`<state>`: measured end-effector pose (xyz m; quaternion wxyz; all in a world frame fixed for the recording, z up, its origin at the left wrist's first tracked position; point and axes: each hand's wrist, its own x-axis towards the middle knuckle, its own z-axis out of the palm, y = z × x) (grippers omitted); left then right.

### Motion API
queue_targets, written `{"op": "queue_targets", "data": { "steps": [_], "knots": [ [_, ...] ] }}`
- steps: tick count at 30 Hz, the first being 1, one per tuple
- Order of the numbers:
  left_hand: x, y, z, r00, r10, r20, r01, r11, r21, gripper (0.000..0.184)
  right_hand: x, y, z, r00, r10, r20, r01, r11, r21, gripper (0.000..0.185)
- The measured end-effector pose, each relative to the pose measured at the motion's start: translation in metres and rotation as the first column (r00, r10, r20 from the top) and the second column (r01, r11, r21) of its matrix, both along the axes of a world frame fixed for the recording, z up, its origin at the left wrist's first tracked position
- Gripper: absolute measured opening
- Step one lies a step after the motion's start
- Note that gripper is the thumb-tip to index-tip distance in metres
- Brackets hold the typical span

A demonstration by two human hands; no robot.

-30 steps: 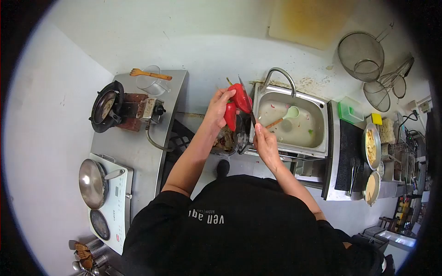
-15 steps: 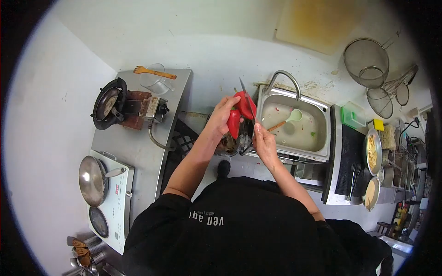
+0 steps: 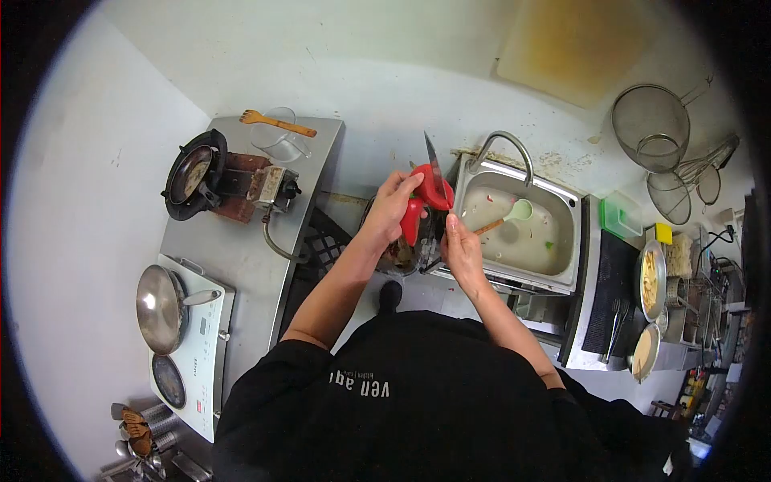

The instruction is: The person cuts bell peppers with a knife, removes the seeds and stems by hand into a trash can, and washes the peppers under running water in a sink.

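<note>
My left hand point(image 3: 391, 207) is closed around two red peppers, held above the floor gap to the left of the sink. The upper red pepper point(image 3: 427, 191) has the blade of a kitchen knife point(image 3: 433, 155) against it, with the tip pointing toward the wall. Whether the blade has gone right through, I cannot tell. Below it hangs the second red pepper point(image 3: 411, 222), in the same grip. My right hand point(image 3: 462, 247) is wrapped around the knife's handle, which the fingers mostly hide. Under my hands stands a container point(image 3: 401, 259) with scraps, partly covered by them.
A steel sink point(image 3: 577, 241) with a curved faucet point(image 3: 526, 149) holds cloudy water and a pale green ladle point(image 3: 520, 210). On the left are a gas burner with a small pan point(image 3: 193, 173) and a wok point(image 3: 159, 309). Bowls of food point(image 3: 652, 281) line the right counter.
The knife blade has turned and now lies further over the upper pepper, whose shape looks more opened. Both hands stay in nearly the same place. The whole view has shifted slightly.
</note>
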<state>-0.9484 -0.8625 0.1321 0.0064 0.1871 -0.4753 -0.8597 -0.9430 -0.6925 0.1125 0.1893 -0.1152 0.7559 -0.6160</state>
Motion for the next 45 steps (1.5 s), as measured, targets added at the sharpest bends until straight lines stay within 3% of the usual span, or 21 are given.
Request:
{"op": "queue_targets", "data": {
  "steps": [4, 6, 7, 9, 11, 14, 19, 21, 22, 24, 27, 34, 36, 37, 39, 40, 43, 45],
  "knots": [
    [0.002, 0.004, 0.0, 0.999, 0.048, 0.007, -0.048, 0.999, -0.002, 0.023, -0.001, -0.002, -0.005, 1.0, 0.002, 0.015, -0.001, 0.999, -0.044, 0.048],
    [0.002, 0.006, 0.005, 0.995, 0.074, -0.069, -0.087, 0.975, -0.202, 0.022, -0.003, -0.001, -0.01, 0.999, 0.011, 0.033, -0.009, 0.999, -0.043, 0.048],
    [0.001, 0.004, 0.004, 0.995, 0.075, -0.069, -0.088, 0.975, -0.204, 0.022, -0.004, -0.001, -0.012, 0.999, 0.016, 0.052, -0.014, 0.999, -0.044, 0.048],
    [-0.001, 0.002, 0.006, 0.98, 0.011, -0.197, -0.085, 0.925, -0.37, 0.025, -0.004, 0.003, -0.011, 0.998, 0.039, 0.058, -0.037, 0.999, -0.027, 0.047],
    [0.0, 0.003, 0.012, 0.987, 0.033, -0.156, -0.088, 0.928, -0.361, 0.024, -0.004, 0.003, -0.01, 0.996, 0.064, 0.063, -0.064, 0.998, -0.006, 0.047],
    [0.001, 0.006, 0.02, 0.995, 0.053, -0.08, -0.079, 0.926, -0.368, 0.025, -0.005, 0.002, -0.015, 0.991, 0.021, -0.131, -0.016, 0.999, 0.04, 0.045],
    [0.004, 0.002, 0.021, 1.0, 0.009, 0.016, -0.003, 0.946, -0.324, 0.032, -0.005, 0.004, -0.002, 0.968, 0.104, -0.227, -0.046, 0.967, 0.249, 0.047],
    [0.006, 0.003, 0.015, 0.984, -0.104, -0.145, 0.031, 0.9, -0.435, 0.044, -0.002, 0.004, 0.02, 0.958, 0.141, -0.25, -0.059, 0.95, 0.308, 0.047],
    [0.007, 0.002, 0.017, 0.984, -0.108, -0.145, 0.035, 0.899, -0.436, 0.044, -0.001, 0.003, 0.026, 0.945, 0.181, -0.271, -0.073, 0.928, 0.366, 0.048],
    [0.008, 0.001, 0.025, 0.983, -0.178, 0.03, 0.171, 0.859, -0.483, 0.052, -0.002, 0.004, 0.019, 0.92, 0.192, -0.342, -0.057, 0.928, 0.367, 0.048],
    [0.01, 0.005, 0.03, 0.979, -0.203, -0.036, 0.149, 0.817, -0.556, 0.055, -0.005, 0.007, 0.015, 0.882, 0.227, -0.413, -0.043, 0.911, 0.409, 0.048],
    [0.006, -0.02, 0.038, 0.889, -0.458, -0.018, 0.393, 0.78, -0.487, 0.048, -0.019, 0.016, 0.002, 0.749, 0.285, -0.598, -0.001, 0.903, 0.429, 0.051],
    [0.005, -0.025, 0.039, 0.856, -0.514, -0.054, 0.47, 0.818, -0.331, 0.046, -0.022, 0.016, 0.001, 0.708, 0.292, -0.643, 0.022, 0.901, 0.433, 0.052],
    [0.004, -0.03, 0.037, 0.855, -0.516, -0.056, 0.471, 0.817, -0.333, 0.046, -0.023, 0.016, 0.002, 0.666, 0.298, -0.684, 0.046, 0.899, 0.436, 0.052],
    [0.004, -0.039, 0.028, 0.84, -0.543, 0.008, 0.539, 0.832, -0.133, 0.042, -0.023, 0.016, 0.01, 0.671, 0.316, -0.671, 0.057, 0.88, 0.471, 0.052],
    [0.003, -0.039, 0.025, 0.838, -0.545, 0.007, 0.541, 0.83, -0.134, 0.042, -0.024, 0.016, 0.014, 0.677, 0.336, -0.655, 0.062, 0.86, 0.506, 0.052],
    [0.004, -0.032, 0.026, 0.816, -0.574, 0.067, 0.575, 0.796, -0.189, 0.046, -0.027, 0.016, 0.01, 0.72, 0.332, -0.609, 0.023, 0.866, 0.499, 0.052],
    [0.012, -0.006, 0.03, 0.916, -0.397, -0.059, 0.311, 0.794, -0.522, 0.052, -0.032, 0.017, 0.008, 0.738, 0.311, -0.599, 0.02, 0.877, 0.48, 0.052]
  ]
}}
